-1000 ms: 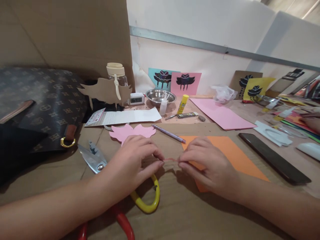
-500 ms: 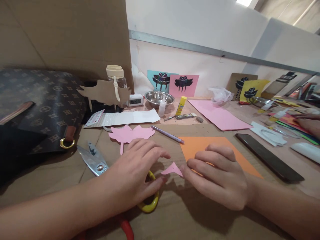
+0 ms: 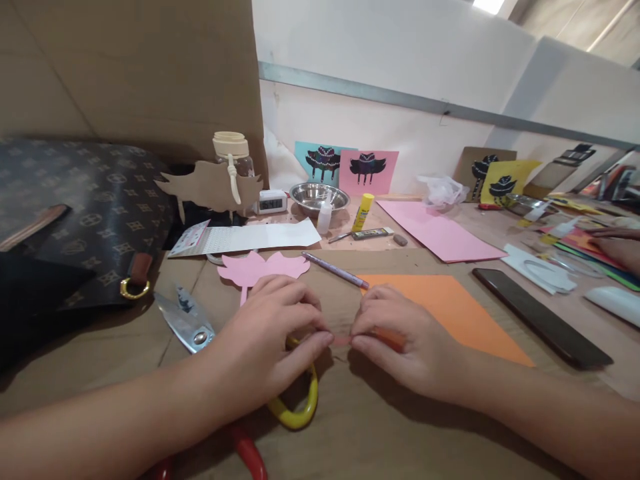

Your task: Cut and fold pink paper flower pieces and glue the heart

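Observation:
Between my two hands is a small pink paper cutout, seen nearly edge-on, with most of it hidden by fingers. My left hand pinches its left end between thumb and fingers. The other end is pinched by my right hand. Open scissors with one yellow and one red handle lie under my left forearm, blades pointing away to the left. Just beyond my left hand rests a larger pink paper cutout with wavy edges and a thin stem. An orange paper sheet lies behind my right hand.
A purple pen lies behind my hands; a black phone is at right. A glue stick, steel bowl and pink sheet are farther back. A patterned bag stands at left. Another person's hand shows at far right.
My right hand has moved left and closed on the small pink cutout. My left fingers have come together on its other end, and the piece has turned nearly edge-on.

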The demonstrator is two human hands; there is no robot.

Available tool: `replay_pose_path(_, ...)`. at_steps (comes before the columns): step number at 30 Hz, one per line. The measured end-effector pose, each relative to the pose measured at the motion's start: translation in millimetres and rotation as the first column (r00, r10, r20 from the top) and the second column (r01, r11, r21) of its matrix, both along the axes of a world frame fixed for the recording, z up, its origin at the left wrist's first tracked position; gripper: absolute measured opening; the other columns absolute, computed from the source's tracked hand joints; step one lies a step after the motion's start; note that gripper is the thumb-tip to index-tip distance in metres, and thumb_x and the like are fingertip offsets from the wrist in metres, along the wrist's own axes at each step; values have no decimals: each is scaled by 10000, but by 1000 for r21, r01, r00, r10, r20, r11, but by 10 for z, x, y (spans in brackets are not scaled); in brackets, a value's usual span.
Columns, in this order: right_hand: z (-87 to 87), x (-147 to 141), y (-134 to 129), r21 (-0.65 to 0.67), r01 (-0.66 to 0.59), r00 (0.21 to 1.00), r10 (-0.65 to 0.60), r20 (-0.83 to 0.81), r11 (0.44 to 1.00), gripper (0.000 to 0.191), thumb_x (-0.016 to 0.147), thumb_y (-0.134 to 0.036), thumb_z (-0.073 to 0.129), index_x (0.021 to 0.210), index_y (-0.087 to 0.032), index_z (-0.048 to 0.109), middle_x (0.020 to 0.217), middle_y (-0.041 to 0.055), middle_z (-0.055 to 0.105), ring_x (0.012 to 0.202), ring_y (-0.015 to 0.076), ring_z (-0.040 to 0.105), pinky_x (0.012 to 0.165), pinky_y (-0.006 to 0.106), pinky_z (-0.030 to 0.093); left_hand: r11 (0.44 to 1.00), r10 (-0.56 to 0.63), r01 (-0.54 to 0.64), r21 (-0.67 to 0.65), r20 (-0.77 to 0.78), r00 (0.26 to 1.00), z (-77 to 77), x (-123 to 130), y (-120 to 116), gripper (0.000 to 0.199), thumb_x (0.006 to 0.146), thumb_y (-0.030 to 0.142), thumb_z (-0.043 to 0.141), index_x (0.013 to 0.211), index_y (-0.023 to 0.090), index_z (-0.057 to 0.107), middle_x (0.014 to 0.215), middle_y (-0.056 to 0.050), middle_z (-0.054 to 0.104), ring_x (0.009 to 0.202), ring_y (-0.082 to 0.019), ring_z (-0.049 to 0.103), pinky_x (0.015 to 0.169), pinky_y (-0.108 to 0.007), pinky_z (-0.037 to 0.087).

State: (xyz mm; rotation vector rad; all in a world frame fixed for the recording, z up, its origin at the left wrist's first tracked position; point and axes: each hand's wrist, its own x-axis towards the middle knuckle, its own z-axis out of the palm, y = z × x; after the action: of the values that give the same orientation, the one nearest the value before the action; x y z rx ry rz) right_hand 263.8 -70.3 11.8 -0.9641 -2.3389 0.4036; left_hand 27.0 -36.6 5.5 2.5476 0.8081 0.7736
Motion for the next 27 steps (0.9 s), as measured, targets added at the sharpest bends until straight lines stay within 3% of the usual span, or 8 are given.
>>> replay_pose_path(2,-34,5,22,-36,60,998,-59,30,998,174,960,-208,575,796,-191,633,752,29,652,796,194,550,743,346,450,999,43,-43,-30,-1,999,-10,8,11,104,936,246,614,876,229,697,970,-21,655,978,-231,565,876,-401,395)
replay_pose_path(5,-69,21,49,-39,154,983,-149,105,987,180,961,-223,566,792,-190,618,797,42,661,808,203,549,751,358,438,995,92,-92,28,1,996,-19,13,4,117,929,213,605,1025,214,671,1046,-45,654,1041,-251,557,894,-410,399)
replay_pose_path(9,-96,27,79,-15,200,965,-195,175,980,202,976,-239,544,792,-190,612,801,51,644,821,215,537,760,367,430,977,-16,41,208,-118,993,-24,34,-41,159,996,229,540,989,233,698,1024,-6,707,961,-223,589,902,-411,387)
replay_pose_path(12,-120,24,86,-24,211,961,-202,191,977,217,979,-247,540,778,-184,590,791,51,623,817,218,521,756,367,429,931,-75,134,339,-182,980,-40,51,-89,230,1033,227,473,1111,217,690,1124,7,747,1019,-219,617,970,-418,368)
replay_pose_path(17,-175,32,90,-77,217,966,-203,158,973,224,988,-280,552,788,-182,581,817,53,620,842,224,527,782,377,433,843,3,100,529,-190,982,-110,8,-162,292,1018,310,533,1272,198,625,1369,-27,655,1244,-260,530,1118,-440,271)
replay_pose_path(21,-184,45,109,-126,222,968,-204,144,967,234,984,-290,567,775,-182,568,813,43,612,835,221,529,763,364,421,845,-24,119,522,-185,982,-152,-3,-181,268,993,306,570,1219,189,654,1244,-37,707,1214,-261,551,1157,-451,239)
replay_pose_path(27,-147,44,145,-183,251,964,-227,142,951,253,966,-328,602,758,-186,573,782,28,601,813,215,530,731,339,404,942,-48,92,324,-140,989,-116,77,-142,153,982,291,584,1034,218,707,1055,31,754,1042,-212,619,1049,-384,306)
